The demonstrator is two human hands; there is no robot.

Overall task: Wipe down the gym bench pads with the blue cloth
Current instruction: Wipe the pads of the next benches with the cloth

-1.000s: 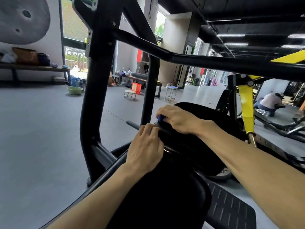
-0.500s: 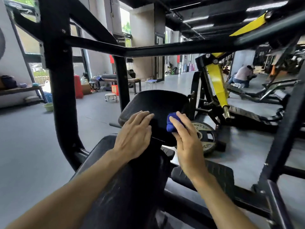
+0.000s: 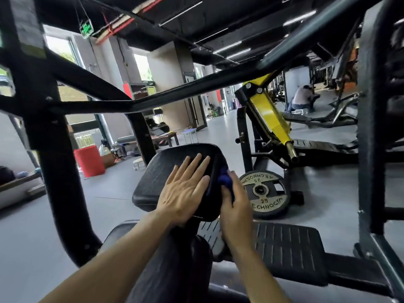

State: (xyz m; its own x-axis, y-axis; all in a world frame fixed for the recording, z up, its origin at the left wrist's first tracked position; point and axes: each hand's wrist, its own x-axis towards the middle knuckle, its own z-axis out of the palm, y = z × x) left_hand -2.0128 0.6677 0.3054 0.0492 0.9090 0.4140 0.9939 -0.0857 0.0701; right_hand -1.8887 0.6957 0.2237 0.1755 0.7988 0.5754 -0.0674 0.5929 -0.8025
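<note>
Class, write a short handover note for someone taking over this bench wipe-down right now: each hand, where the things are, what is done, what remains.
Left hand: open, flat on top of the black padded bench pad, steadying it.
Right hand: grip closed on the crumpled blue cloth, pressed to the pad's right edge.
Done: cannot tell which surfaces are already wiped.
Left: finish that edge, then the lower black pad under the forearms.
</note>
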